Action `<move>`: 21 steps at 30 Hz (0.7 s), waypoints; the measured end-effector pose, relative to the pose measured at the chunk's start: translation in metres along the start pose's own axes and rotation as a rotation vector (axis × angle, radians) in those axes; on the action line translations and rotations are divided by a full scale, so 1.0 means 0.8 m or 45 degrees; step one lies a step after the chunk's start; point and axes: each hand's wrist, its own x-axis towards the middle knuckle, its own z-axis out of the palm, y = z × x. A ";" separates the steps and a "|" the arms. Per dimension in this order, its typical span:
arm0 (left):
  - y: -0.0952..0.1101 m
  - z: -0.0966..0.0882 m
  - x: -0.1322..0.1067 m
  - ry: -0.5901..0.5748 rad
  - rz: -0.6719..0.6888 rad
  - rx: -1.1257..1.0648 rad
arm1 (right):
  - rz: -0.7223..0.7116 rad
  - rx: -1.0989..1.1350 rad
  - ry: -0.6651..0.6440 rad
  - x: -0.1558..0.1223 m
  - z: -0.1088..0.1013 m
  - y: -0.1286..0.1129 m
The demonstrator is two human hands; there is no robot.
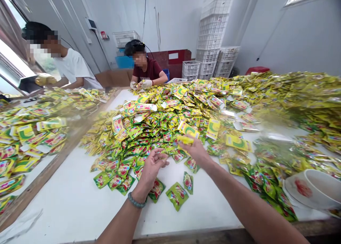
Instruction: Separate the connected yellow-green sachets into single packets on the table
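A big heap of small green and yellow sachets [160, 126] covers the white table [71, 201]. My right hand [195, 150] is closed in a pinch on a yellow sachet [185, 140] at the near edge of the heap. My left hand [153, 166] hovers just left of it, palm up with fingers curled, and nothing shows in it. A bead bracelet [136, 201] circles that wrist. A few loose green sachets [177, 195] lie on the table below both hands.
Two people sit at the far side: one in a white shirt [76, 68] at the left, one in a dark red shirt [149, 70] with gloved hands. White crates [213, 41] are stacked behind. A white bowl [317, 187] stands at the right edge. More sachets [29, 137] fill the left.
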 end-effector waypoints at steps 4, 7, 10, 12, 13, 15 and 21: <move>-0.003 -0.004 0.005 0.048 -0.076 0.112 | -0.004 -0.488 0.296 0.053 -0.054 -0.003; -0.005 -0.006 0.005 0.003 -0.069 0.143 | 0.053 -0.744 0.194 0.064 -0.064 0.002; -0.004 -0.005 0.003 0.024 -0.046 0.124 | -0.180 -0.820 0.183 0.040 -0.034 0.006; -0.002 -0.004 0.002 0.021 0.000 0.059 | -0.404 -0.811 0.180 0.012 -0.002 0.005; -0.001 -0.003 0.001 0.001 0.028 0.013 | -0.496 -0.790 0.130 -0.003 0.015 0.003; 0.000 -0.002 0.001 -0.046 0.064 -0.101 | -0.615 -0.685 -0.055 -0.031 0.045 -0.002; -0.004 -0.012 0.007 0.017 -0.037 -0.198 | -0.438 -0.293 -0.530 -0.063 0.076 -0.001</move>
